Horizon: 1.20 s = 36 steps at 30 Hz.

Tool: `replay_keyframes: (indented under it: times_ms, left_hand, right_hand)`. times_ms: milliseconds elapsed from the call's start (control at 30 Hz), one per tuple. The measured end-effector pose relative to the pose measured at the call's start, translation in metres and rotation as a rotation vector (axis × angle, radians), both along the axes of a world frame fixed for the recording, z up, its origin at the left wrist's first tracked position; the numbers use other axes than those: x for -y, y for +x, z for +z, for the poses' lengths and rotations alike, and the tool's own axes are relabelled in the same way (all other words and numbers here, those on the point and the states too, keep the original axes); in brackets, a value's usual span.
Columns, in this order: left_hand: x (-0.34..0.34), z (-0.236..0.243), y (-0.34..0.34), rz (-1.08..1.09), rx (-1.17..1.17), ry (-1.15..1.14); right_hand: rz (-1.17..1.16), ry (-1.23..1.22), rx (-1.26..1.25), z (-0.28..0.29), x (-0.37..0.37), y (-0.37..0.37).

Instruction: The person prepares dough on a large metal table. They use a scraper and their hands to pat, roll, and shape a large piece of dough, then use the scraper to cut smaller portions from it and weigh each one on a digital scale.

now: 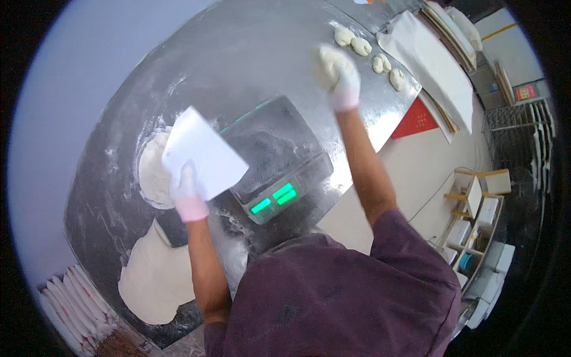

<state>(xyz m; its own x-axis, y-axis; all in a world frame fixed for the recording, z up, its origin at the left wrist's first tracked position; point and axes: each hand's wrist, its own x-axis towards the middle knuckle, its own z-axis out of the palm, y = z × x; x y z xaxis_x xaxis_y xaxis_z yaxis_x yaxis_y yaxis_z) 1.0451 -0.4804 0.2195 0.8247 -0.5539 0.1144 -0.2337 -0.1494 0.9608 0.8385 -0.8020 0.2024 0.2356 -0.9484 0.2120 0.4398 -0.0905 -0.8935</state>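
My left hand [188, 195], in a white glove with a pink cuff, is closed on the edge of a white flat dough scraper [205, 152]. The scraper hangs over part of a rounded dough piece [153, 175] and reaches to the side of a digital scale [270, 143] with a lit green display. To the right, beyond the scale, my gloved right hand [347, 90] grips a lump of dough [328, 64], slightly blurred. Near it lie several small dough pieces [361, 46] on the metal table. A large dough slab [156, 279] rests beside my left forearm.
The floury metal table [238, 53] curves around me. White cloth-covered boards [431, 56] stand at its far right, above a red panel [416, 119]. Stacked sacks [77, 306] are at lower left. A shelf with boxes [476, 232] and a rack [517, 134] stand right.
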Motion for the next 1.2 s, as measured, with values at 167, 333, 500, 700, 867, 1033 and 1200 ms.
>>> replay_keyframes:
  times_ms: [167, 333, 500, 700, 867, 1033, 1200]
  left_hand:
    - [-0.059, -0.003, 0.003, 0.224, -0.267, -0.039]
    - [-0.133, -0.034, -0.023, 0.522, -0.401, 0.000]
    - [-0.193, -0.059, -0.031, 0.724, -0.466, 0.099]
    - [-0.187, -0.032, -0.057, 0.786, -0.518, -0.035]
    - [-0.191, -0.043, -0.076, 0.757, -0.525, 0.006]
    - [-0.190, -0.058, -0.064, 0.700, -0.536, -0.013]
    - [-0.183, -0.051, -0.058, 0.583, -0.534, 0.050]
  right_hand:
    - [-0.174, 0.083, -0.225, 0.043, 0.125, 0.019]
    - [-0.049, -0.271, -0.611, -0.026, 0.090, 0.076]
    - [0.448, -0.226, -0.667, -0.068, -0.018, 0.170]
    - [0.736, -0.540, -0.994, -0.072, -0.094, 0.265]
    - [0.718, -0.848, -1.155, -0.056, -0.141, 0.280]
    - [0.748, -1.213, -1.298, -0.082, -0.205, 0.277]
    - [0.888, -1.137, -1.256, -0.102, -0.198, 0.274]
